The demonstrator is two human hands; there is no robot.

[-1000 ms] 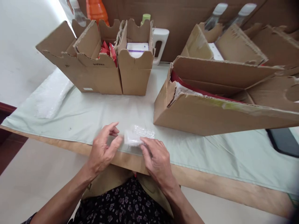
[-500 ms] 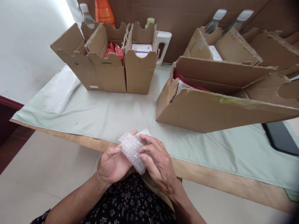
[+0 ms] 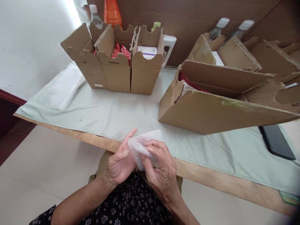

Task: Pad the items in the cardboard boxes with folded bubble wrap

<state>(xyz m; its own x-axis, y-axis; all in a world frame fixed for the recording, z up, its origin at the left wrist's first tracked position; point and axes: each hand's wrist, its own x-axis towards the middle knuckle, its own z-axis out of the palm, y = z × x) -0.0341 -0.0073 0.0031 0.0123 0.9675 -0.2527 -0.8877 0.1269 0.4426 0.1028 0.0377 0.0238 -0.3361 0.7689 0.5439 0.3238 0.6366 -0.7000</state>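
Observation:
A small bubble wrap bag (image 3: pixel 137 150) is up off the table, just in front of my body at the table's near edge. My right hand (image 3: pixel 159 165) is closed on it, thumb and fingertips pinching its near side. One edge is lifted and folded, so it gapes a little. My left hand (image 3: pixel 122 162) lies beside and partly under the wrap, palm up, with the thumb apart and a finger stretched out. Its other fingers are hidden behind the wrap. I cannot make out anything inside the bag.
Cardboard bins (image 3: pixel 117 75) with red packets and white boxes stand at the back left. A long cardboard box (image 3: pixel 211 112) stands at the right, near a black phone (image 3: pixel 277 142). More bubble wrap (image 3: pixel 65 86) lies far left. Bottles (image 3: pixel 112 14) stand behind.
The bubble wrap has turned and spread more open, its edge now lifted by my right hand's pinch. My left hand has loosened from it. The whole view has shifted slightly.

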